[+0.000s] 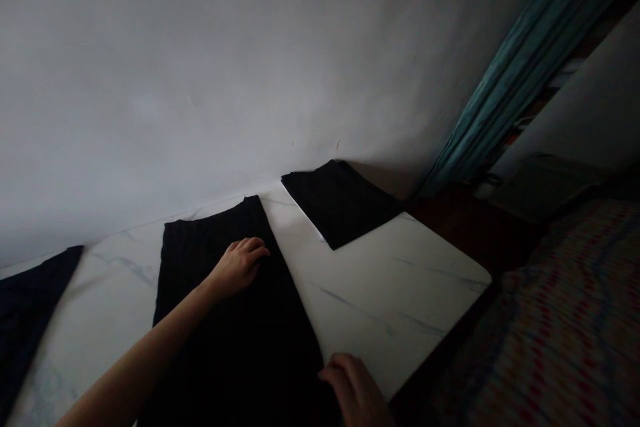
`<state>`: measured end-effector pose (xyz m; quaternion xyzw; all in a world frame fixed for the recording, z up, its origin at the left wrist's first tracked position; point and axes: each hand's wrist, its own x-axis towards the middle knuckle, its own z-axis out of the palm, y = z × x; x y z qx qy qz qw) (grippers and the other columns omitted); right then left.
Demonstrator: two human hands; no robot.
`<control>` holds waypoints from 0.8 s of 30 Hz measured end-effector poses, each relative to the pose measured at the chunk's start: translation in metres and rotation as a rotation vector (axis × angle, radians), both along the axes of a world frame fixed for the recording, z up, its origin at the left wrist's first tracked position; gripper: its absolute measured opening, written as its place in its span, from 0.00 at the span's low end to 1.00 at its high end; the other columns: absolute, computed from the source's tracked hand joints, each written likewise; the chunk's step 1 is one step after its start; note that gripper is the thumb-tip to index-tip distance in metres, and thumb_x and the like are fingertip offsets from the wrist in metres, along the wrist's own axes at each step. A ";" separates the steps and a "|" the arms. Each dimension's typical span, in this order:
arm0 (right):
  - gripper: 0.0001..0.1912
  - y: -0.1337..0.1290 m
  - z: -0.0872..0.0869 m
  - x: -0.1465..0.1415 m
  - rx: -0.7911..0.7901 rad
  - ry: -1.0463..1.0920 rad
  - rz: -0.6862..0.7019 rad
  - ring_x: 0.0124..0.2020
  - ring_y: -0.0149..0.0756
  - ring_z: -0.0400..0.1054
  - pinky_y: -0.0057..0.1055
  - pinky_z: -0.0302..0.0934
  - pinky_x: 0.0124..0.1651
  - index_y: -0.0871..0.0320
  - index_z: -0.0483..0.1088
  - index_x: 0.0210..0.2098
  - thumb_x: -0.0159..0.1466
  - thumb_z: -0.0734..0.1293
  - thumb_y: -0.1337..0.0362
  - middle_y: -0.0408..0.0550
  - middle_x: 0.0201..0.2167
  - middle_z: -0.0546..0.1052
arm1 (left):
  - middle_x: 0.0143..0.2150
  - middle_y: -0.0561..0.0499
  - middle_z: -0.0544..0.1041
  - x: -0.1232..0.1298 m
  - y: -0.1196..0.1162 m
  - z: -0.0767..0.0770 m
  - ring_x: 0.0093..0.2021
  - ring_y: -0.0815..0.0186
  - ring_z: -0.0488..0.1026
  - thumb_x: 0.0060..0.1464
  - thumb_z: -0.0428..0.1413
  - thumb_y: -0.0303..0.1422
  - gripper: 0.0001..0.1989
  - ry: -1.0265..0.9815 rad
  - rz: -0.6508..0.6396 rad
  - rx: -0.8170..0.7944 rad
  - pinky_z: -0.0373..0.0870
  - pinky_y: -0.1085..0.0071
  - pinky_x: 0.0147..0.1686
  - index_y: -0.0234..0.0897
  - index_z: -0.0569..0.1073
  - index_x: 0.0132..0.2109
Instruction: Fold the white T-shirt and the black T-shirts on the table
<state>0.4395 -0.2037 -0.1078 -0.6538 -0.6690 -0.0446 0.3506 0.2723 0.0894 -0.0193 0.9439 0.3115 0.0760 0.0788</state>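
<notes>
A long black garment (240, 347) lies flat on the white marbled table (360, 293), its straight upper end close to the wall. My left hand (243, 263) rests on top of it near the right edge, fingers lightly bent over the fabric. At the lower right edge of the same garment, my right hand (353, 387) has its fingers closed at the cloth's border; the lower part of this hand is cut off by the frame. The garment's bottom end is out of view, and dim light hides its details.
A folded black cloth (340, 203) lies at the table's far right corner by the wall (200, 80). Dark navy fabric (30, 313) lies at the left. A teal curtain (520, 67) hangs at the right, above a patterned bedcover (570, 320) beside the table.
</notes>
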 end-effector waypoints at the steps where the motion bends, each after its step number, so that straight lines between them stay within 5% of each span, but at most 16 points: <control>1: 0.10 -0.002 0.002 0.002 0.032 0.041 0.016 0.33 0.39 0.72 0.32 0.68 0.36 0.54 0.69 0.37 0.54 0.65 0.68 0.49 0.35 0.75 | 0.56 0.47 0.72 0.000 -0.003 -0.001 0.57 0.53 0.68 0.53 0.51 0.23 0.20 0.019 -0.025 0.010 0.62 0.53 0.57 0.47 0.74 0.50; 7: 0.14 0.000 0.034 0.009 0.104 0.098 0.171 0.36 0.37 0.72 0.30 0.68 0.40 0.55 0.66 0.43 0.58 0.59 0.72 0.48 0.35 0.76 | 0.55 0.43 0.74 0.003 -0.004 -0.003 0.54 0.54 0.70 0.56 0.47 0.21 0.21 0.140 -0.119 0.088 0.61 0.54 0.59 0.43 0.73 0.53; 10: 0.13 0.004 0.044 0.008 0.150 0.133 0.172 0.35 0.34 0.72 0.28 0.67 0.39 0.56 0.64 0.47 0.64 0.56 0.72 0.48 0.34 0.76 | 0.50 0.42 0.74 0.007 0.000 -0.005 0.52 0.54 0.71 0.56 0.47 0.21 0.19 0.139 -0.068 0.147 0.61 0.55 0.58 0.42 0.74 0.50; 18: 0.06 0.012 0.041 0.009 0.010 -0.178 0.434 0.30 0.33 0.67 0.28 0.60 0.34 0.53 0.73 0.36 0.64 0.65 0.69 0.42 0.27 0.73 | 0.45 0.42 0.73 0.005 0.013 0.002 0.47 0.55 0.70 0.58 0.46 0.22 0.16 0.121 0.003 0.195 0.65 0.58 0.51 0.41 0.74 0.44; 24: 0.06 0.015 0.035 0.020 -0.120 -0.145 0.508 0.32 0.32 0.67 0.30 0.60 0.36 0.49 0.76 0.38 0.60 0.70 0.63 0.40 0.32 0.75 | 0.48 0.42 0.73 -0.005 0.019 0.003 0.49 0.56 0.70 0.58 0.45 0.21 0.17 0.103 -0.028 0.164 0.64 0.57 0.53 0.42 0.75 0.43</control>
